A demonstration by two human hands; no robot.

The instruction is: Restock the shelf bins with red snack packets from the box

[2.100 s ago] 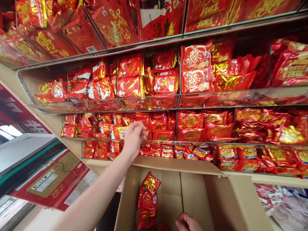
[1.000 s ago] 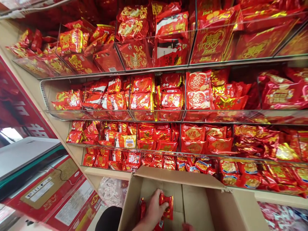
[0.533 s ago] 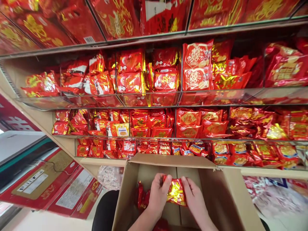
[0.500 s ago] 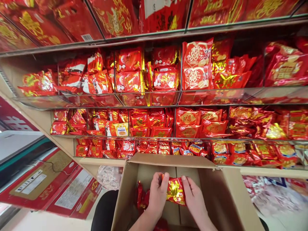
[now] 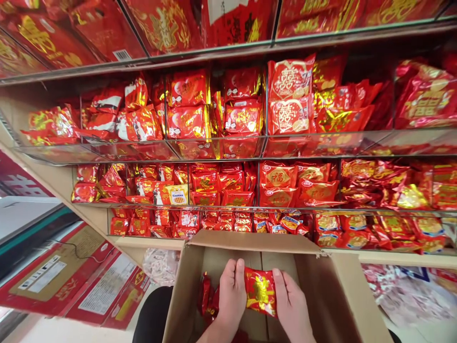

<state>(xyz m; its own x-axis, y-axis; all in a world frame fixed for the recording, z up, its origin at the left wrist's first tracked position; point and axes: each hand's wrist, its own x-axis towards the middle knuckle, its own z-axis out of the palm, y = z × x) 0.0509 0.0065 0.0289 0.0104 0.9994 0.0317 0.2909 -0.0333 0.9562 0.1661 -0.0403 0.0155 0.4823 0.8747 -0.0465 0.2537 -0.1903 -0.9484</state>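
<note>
Both my hands are inside an open cardboard box [image 5: 332, 295] below the shelves. Between them is a small red and gold foil packet [image 5: 260, 291]. My left hand [image 5: 232, 295] grips its left edge, fingers curled. My right hand [image 5: 291, 305] grips its right edge. More red packets [image 5: 209, 297] lie against the box's left wall.
Glass-fronted shelves [image 5: 228, 152] packed with red and gold snack packets rise in front of me. A yellow cookie packet [image 5: 176, 194] sits on the second shelf from the bottom. Flat red cartons [image 5: 82, 281] lean at lower left. A clear bag [image 5: 162, 264] lies beside the box.
My left hand came down from the shelf into the box. It took up a packet, and my right hand joined it, so both now hold the packet.
</note>
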